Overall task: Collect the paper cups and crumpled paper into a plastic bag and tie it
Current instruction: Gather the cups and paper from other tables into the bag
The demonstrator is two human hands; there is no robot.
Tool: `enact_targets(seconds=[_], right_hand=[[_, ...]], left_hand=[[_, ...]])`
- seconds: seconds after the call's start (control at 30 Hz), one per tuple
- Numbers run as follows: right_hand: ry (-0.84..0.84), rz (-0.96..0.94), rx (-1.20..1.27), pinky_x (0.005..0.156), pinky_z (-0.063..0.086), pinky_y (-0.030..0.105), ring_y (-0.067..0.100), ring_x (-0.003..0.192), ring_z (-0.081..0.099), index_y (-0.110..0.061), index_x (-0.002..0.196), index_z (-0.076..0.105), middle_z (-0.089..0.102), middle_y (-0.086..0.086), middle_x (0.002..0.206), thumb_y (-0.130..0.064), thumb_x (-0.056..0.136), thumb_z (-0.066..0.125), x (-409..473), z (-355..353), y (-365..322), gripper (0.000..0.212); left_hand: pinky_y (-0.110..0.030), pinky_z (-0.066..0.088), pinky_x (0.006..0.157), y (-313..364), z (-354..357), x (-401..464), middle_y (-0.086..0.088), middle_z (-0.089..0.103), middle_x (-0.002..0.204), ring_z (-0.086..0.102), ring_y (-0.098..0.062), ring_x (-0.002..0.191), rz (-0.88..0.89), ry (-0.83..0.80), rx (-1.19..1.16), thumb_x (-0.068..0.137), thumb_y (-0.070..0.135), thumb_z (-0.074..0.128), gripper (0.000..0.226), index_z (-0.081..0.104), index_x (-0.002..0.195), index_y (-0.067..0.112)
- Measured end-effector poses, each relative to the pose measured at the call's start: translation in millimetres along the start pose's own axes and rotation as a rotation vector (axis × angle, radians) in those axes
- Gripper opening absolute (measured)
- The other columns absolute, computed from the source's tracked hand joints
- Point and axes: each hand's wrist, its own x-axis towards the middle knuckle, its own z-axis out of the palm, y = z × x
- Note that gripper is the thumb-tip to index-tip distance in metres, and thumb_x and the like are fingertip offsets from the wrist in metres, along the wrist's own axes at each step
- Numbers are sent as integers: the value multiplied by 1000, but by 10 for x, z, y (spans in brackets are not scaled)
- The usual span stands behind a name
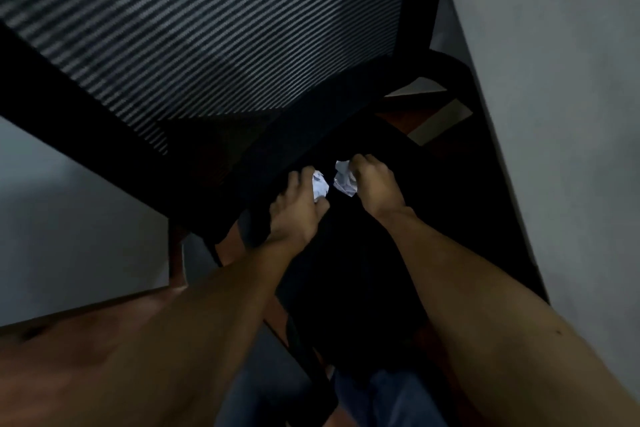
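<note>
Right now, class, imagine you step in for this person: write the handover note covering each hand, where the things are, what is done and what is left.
Left hand: grips one ball of crumpled paper.
Right hand: grips a second paper ball.
Both are over a dark chair seat, below its mesh back.
No cups or plastic bag in view; the scene is dim.
Done: two paper balls picked up.
Left: bag them, collect the cups, tie the bag.

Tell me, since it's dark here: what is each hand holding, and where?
Left hand grips one crumpled paper by its left side; right hand pinches another paper wad at its right edge.
</note>
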Motion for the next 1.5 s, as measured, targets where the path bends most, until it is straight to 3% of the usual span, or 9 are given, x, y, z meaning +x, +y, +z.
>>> enact_targets(seconds=[0.17,0.33,0.4,0.53,0.63,0.7,0.9,1.1,1.5], right_hand=[[40,112,-27,56,47,37,31,70,62,-11,81,50,59,12,84,6,80,64,-524,-632,-281,23],[136,204,-7,55,37,37,29,68,49,-16,84,41,50,6,88,7,76,58,-1133,-1479,-818,30],[209,236,3,56,36,37,29,69,48,-18,85,40,48,6,88,7,76,56,-1408,-1809,-1009,31],[358,356,58,67,45,40,29,79,53,-9,93,50,54,9,96,-11,89,53,-1976,-2392,-1264,6],[478,434,77,69,45,41,32,80,54,-8,96,53,56,14,97,-21,88,45,-2400,-2741,-1365,17],[536,483,47,68,41,40,34,80,54,-8,98,54,57,17,99,-13,89,49,-2671,-2893,-1373,11],[670,645,-57,64,36,37,37,81,55,-11,96,53,59,14,96,4,85,54,-3533,-3209,-1222,18],[819,820,-59,62,42,40,40,81,60,-11,102,53,66,18,97,-13,97,49,-4551,-3355,-881,7],[811,1098,-125,67,50,39,33,87,60,-14,112,55,60,9,108,-18,101,48,-6056,-3381,258,14]], left_hand=[[-48,53,76,113,-568,-563,-1,50,127,62,-36,96,87,-61,-98,89,35,62,52,36,134,29],[-44,52,82,383,-1431,-980,-1,54,124,62,-30,103,134,-83,-137,88,36,64,52,40,132,25],[-43,50,85,529,-1819,-1048,-3,55,122,60,-29,105,220,-83,-138,87,35,66,52,42,131,23],[-46,50,86,957,-2469,-1129,-5,56,119,60,-31,104,432,-100,-127,86,35,64,44,46,123,20],[-49,51,87,1348,-2759,-1249,-7,54,122,60,-32,103,606,-108,-108,88,36,63,42,49,122,18],[-50,52,86,1593,-2844,-1363,-6,51,123,61,-33,100,702,-111,-90,86,39,63,41,50,120,18],[-43,48,85,2387,-2767,-1975,-9,49,124,61,-39,103,895,-122,-21,85,37,68,48,52,128,22],[-43,47,84,3111,-2312,-2674,-7,49,129,60,-38,105,1079,-224,-12,87,36,66,53,48,134,21],[-47,50,85,4180,-1113,-3707,-7,58,124,56,-34,112,1233,-357,101,88,44,65,47,50,124,19]])
